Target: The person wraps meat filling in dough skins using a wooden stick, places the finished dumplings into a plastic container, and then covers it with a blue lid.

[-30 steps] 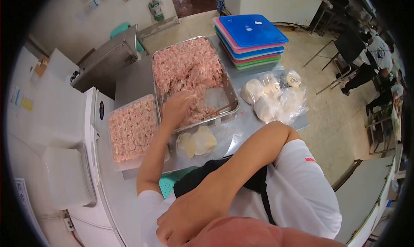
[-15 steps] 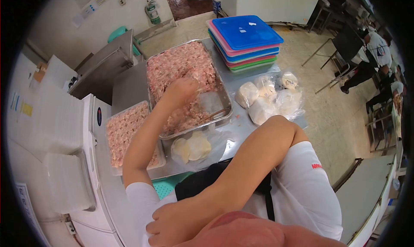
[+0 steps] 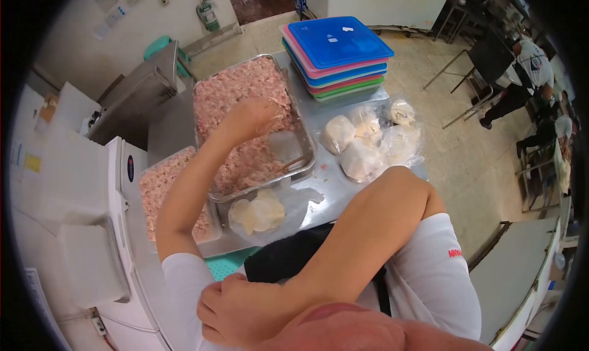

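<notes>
My left hand (image 3: 254, 117) is in a large metal tray (image 3: 311, 144) of pinkish ground meat (image 3: 230, 90). Its fingers are curled down into the meat, with bits clinging to them; the fingertips are partly hidden. Across my body lies my right arm, and my right hand (image 3: 236, 308) is closed around the white sleeve (image 3: 187, 280) of my left arm. A thin brown stick (image 3: 294, 163) lies at the tray's near right, beside a bare patch of its bottom. In front of the tray sit pale round wrappers (image 3: 262, 211) on clear plastic.
A second tray of ground meat (image 3: 165, 179) stands at the left. Bagged pale rounds (image 3: 368, 142) lie on the metal table (image 3: 319, 207) at the right, with stacked coloured lids (image 3: 340, 41) behind. A white freezer (image 3: 138, 164) is at the left. People (image 3: 534, 69) work far right.
My left hand has shifted slightly toward the tray's far side, still in the meat. My right hand stays at the left sleeve. The whole view has swung a little, moving the table leftward.
</notes>
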A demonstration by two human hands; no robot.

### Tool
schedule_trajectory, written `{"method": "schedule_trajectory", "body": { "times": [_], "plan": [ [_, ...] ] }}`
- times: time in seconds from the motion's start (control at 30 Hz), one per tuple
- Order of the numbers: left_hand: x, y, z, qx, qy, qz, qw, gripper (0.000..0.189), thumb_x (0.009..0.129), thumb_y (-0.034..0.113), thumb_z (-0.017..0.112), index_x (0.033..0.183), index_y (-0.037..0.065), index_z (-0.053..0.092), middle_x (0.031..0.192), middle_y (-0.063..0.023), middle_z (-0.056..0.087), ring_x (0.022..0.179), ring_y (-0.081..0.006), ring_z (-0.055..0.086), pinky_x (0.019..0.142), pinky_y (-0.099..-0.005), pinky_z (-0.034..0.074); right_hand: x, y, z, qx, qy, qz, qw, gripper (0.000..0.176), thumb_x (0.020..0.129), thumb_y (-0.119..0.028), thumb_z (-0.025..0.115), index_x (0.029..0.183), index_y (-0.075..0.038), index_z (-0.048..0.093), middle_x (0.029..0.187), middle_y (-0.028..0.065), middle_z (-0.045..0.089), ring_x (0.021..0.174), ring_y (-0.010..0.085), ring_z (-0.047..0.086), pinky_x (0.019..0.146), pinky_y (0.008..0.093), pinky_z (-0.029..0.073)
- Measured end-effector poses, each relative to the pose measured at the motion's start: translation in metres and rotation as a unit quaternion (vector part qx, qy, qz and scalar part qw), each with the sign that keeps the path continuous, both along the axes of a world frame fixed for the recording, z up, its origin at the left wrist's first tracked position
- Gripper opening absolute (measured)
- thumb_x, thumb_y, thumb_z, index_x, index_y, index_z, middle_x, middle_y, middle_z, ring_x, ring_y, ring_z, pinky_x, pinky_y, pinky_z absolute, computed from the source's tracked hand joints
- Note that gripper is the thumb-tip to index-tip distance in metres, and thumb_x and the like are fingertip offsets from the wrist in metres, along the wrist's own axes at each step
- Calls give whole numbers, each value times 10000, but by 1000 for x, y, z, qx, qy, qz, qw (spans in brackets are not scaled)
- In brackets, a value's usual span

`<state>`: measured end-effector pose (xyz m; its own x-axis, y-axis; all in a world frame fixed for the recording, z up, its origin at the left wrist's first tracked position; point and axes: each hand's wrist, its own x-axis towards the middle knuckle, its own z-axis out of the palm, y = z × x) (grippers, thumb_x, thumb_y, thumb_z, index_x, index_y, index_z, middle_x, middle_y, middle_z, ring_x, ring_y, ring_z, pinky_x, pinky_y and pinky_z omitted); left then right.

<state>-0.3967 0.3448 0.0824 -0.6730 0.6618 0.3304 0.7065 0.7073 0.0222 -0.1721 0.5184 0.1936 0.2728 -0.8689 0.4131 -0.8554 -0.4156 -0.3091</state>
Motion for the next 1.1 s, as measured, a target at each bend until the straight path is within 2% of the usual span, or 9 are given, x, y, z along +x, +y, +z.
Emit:
{"method": "schedule_trajectory", "body": {
  "times": [0.13, 0.2, 0.3, 0.4, 0.47, 0.57, 0.67, 0.87, 1.1],
  "plan": [
    [-7, 9, 1, -3, -20, -13, 1000, 135, 810, 188, 618, 859, 63, 597, 835, -123, 609, 815, -318, 611, 707, -426, 502, 5, 8, 6, -71, 106, -176, 976, 184, 778, -200, 588, 893, -56, 596, 865, 132, 564, 796, 264, 571, 510, 350, 457],
    [-12, 13, 4, -27, -32, -5, 999, 144, 823, 191, 614, 882, 60, 600, 856, -125, 607, 832, -321, 606, 716, -424, 499, 0, 2, -2, -98, 131, -202, 966, 187, 758, -218, 581, 868, -66, 586, 839, 122, 551, 763, 245, 559, 461, 331, 428],
    [-13, 21, 14, -67, -56, 17, 996, 159, 844, 187, 613, 929, 53, 606, 905, -123, 606, 870, -316, 596, 740, -418, 493, -10, -1, -8, -34, 22, -117, 992, 195, 761, -220, 577, 881, -67, 583, 833, 116, 539, 747, 251, 560, 477, 338, 437],
    [-11, 31, 12, -47, -65, 8, 997, 155, 836, 186, 608, 920, 56, 609, 902, -126, 612, 861, -326, 598, 743, -430, 490, -11, 7, 7, -153, 2, -106, 982, 228, 795, -251, 572, 919, -62, 600, 818, 106, 529, 755, 272, 556, 559, 357, 463],
    [-14, 32, -1, 5, -42, -37, 998, 153, 813, 199, 614, 880, 62, 611, 869, -129, 616, 825, -340, 602, 723, -439, 491, 3, -22, -9, -75, -188, 131, 970, 255, 772, -251, 614, 914, -40, 604, 803, 108, 553, 734, 288, 573, 568, 368, 465],
    [4, 49, 1, -25, -111, -3, 994, 149, 851, 149, 590, 956, 45, 613, 947, -127, 623, 899, -337, 596, 757, -425, 493, 16, -27, -17, -23, -242, 254, 936, 275, 786, -265, 614, 940, -38, 605, 826, 110, 559, 758, 289, 574, 601, 371, 465],
    [13, 63, -31, 70, -108, -96, 987, 150, 807, 133, 622, 942, 69, 641, 931, -123, 635, 845, -333, 602, 733, -417, 492, 15, -24, -21, -10, -252, 280, 926, 294, 800, -279, 614, 966, -36, 606, 849, 113, 564, 781, 291, 574, 634, 375, 464],
    [58, 94, -78, 258, -170, -36, 950, 141, 843, 148, 618, 956, 77, 664, 934, -115, 653, 851, -325, 617, 721, -408, 495, -6, 5, -22, -9, -262, 270, 927, 334, 828, -307, 614, 1019, -33, 608, 894, 117, 576, 829, 293, 575, 699, 382, 463],
    [51, 48, -53, 170, -92, 61, 979, 198, 858, 184, 605, 993, 51, 662, 980, -125, 665, 942, -331, 620, 820, -404, 496, -56, 99, -11, -27, -288, 237, 927, 380, 861, -340, 613, 1079, -29, 610, 947, 121, 589, 885, 296, 577, 775, 389, 461]
  ]
}}
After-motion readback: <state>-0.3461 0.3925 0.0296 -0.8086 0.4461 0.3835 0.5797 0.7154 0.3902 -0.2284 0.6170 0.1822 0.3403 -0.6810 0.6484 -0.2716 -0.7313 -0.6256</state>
